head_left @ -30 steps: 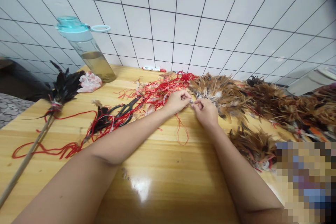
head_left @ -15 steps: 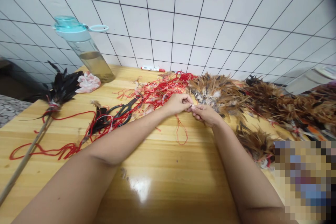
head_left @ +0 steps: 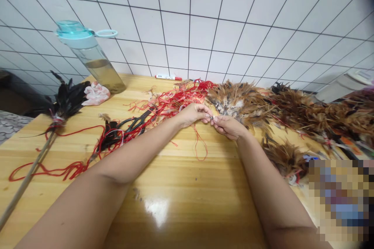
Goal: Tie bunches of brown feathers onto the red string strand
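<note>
My left hand (head_left: pixel 193 114) and my right hand (head_left: pixel 228 127) meet above a wooden table (head_left: pixel 181 186), their fingertips pinching a tiny silvery object (head_left: pixel 211 117) between them. Most of that object is hidden by my fingers. Just behind my right hand lies a fan of brown and cream feathers (head_left: pixel 238 103). A tangle of red string and ribbon (head_left: pixel 178 101) lies behind my left hand, with one loop (head_left: pixel 201 144) hanging in front of it. Black-handled scissors (head_left: pixel 134 125) lie in the red strands to the left.
A black feather duster on a wooden stick (head_left: pixel 66 101) lies at left, beside a pink cloth (head_left: pixel 96 94), a part-filled water bottle (head_left: pixel 90 56) and a marker (head_left: pixel 168 77). Brown feather strips (head_left: pixel 315 114) cover the right side. White tiles rise behind the table.
My hands have drawn closer, with the fingertips now together on the small silvery object. The view has shifted slightly, moving the table items a little left.
</note>
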`<move>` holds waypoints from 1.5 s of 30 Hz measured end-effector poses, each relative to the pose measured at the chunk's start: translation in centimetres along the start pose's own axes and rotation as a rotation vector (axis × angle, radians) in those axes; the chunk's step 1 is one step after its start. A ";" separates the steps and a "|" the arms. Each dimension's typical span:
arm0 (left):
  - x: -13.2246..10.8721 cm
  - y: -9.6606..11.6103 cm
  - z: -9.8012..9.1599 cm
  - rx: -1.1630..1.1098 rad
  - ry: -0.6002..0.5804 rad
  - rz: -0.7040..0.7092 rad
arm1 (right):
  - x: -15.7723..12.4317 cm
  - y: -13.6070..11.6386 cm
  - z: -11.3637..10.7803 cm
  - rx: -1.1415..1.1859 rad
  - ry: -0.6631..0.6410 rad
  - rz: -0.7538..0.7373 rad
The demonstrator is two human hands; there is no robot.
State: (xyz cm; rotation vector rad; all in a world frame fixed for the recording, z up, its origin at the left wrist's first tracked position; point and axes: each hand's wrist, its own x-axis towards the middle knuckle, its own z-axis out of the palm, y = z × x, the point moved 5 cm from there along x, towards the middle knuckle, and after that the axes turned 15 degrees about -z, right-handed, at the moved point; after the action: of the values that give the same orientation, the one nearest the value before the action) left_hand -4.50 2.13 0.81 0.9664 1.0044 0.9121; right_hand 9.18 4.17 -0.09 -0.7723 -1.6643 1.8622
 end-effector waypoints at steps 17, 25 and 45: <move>-0.2 0.4 -0.4 0.073 0.140 -0.015 | 0.4 0.1 0.9 -0.295 0.099 -0.056; -0.2 0.6 -0.8 0.081 0.072 0.002 | 0.2 -0.4 1.0 -0.413 0.096 -0.091; -0.1 0.3 -0.6 0.312 0.055 0.027 | 0.7 -0.9 0.7 -0.954 0.317 -0.522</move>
State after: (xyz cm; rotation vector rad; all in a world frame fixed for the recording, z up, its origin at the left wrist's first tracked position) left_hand -5.19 2.30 1.00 1.2232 1.2066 0.8212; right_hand 8.18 4.32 0.78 -0.8009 -2.2268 0.5049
